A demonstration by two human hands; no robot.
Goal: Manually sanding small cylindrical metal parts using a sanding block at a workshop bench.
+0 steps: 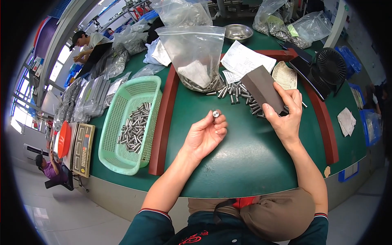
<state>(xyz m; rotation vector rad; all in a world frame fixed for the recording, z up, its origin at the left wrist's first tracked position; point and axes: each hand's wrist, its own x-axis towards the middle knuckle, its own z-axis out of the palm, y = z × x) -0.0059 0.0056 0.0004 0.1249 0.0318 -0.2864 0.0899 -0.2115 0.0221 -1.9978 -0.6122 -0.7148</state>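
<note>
My left hand (205,136) is closed with a small shiny metal pin (216,114) pinched between thumb and fingers, its round end face showing. My right hand (289,116) grips a dark brown rectangular block (261,86), thumb on the near side and fingers along its right edge. The block is tilted, apart from the pin, over a pile of loose metal pins (234,97) on the green table (245,163), and it hides part of them. Behind the pile stands a clear plastic bag (192,53) with more pins and a white slip in it.
Left of my left arm, a green perforated basket (107,139) holds many pins. Red-brown bars (163,130) frame the work area. Papers (247,57), a steel bowl (239,32) and a black fan (330,65) lie beyond. A scale (83,149) sits far left; two people are farther off.
</note>
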